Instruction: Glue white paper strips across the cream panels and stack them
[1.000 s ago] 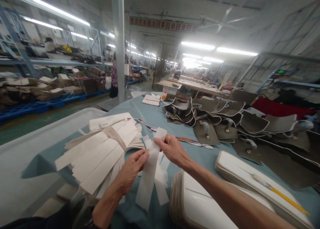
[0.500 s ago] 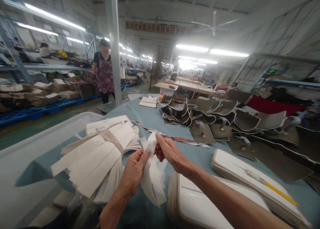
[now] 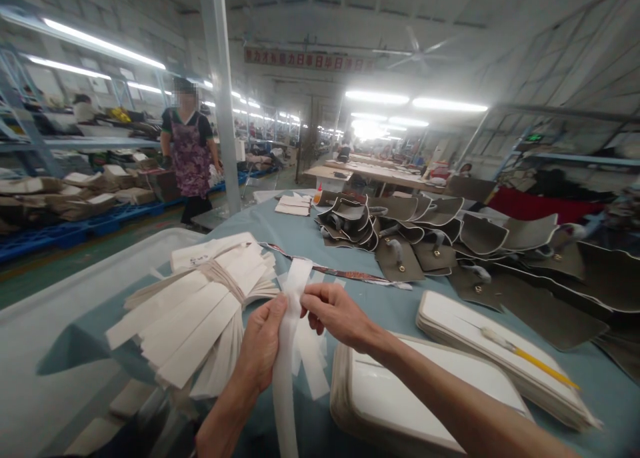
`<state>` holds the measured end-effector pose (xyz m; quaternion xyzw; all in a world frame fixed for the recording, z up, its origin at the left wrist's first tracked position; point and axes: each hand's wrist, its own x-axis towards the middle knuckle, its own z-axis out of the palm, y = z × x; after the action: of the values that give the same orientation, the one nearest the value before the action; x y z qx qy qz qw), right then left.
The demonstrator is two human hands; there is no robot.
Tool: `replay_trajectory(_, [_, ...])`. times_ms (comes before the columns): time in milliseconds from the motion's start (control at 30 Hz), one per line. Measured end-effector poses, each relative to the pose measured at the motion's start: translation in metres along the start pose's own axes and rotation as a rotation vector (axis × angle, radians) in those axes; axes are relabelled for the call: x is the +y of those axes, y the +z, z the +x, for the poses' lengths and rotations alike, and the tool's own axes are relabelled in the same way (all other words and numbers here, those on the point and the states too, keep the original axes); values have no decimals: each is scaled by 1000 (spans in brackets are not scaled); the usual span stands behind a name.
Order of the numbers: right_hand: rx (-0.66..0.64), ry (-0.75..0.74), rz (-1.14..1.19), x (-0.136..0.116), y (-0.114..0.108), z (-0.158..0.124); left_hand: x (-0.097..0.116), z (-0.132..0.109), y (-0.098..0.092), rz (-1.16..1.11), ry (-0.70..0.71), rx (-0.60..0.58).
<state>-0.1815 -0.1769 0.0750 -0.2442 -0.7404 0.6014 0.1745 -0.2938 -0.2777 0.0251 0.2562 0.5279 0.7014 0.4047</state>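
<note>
My left hand (image 3: 261, 343) pinches a long white strip (image 3: 285, 378) between thumb and fingers. The strip's upper end stands up above both hands, and the rest hangs down toward the table's near edge. My right hand (image 3: 336, 311) has its thumb and fingers closed at the strip's right edge, close to the left fingertips. Under the hands lie several loose white strips (image 3: 313, 365). To the left of my left hand sits a tied bundle of cream strips (image 3: 195, 305), fanned out at both ends.
Stacks of white rounded panels (image 3: 400, 378) lie at the near right, with a yellow-handled brush (image 3: 543, 366) on the farther stack. Brown bag panels with handles (image 3: 400, 255) cover the right back. A patterned band (image 3: 350, 273) crosses the blue-grey table cover. A person (image 3: 190, 151) stands beyond the pole.
The white strip, bent and bunched before, now hangs long and straight. My right hand has dropped lower along it. The person in the background has moved left, away from the pole.
</note>
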Motion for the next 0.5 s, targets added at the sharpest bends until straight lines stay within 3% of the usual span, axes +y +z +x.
replay_trajectory(233, [60, -73, 8, 0, 3, -7, 6, -11, -5, 234, 156, 21])
replay_trajectory(367, [160, -148, 105, -11, 3, -9, 7, -18, -9, 366, 218, 59])
replay_trajectory(500, [311, -171, 201, -32, 5, -42, 5, -20, -15, 387, 234, 100])
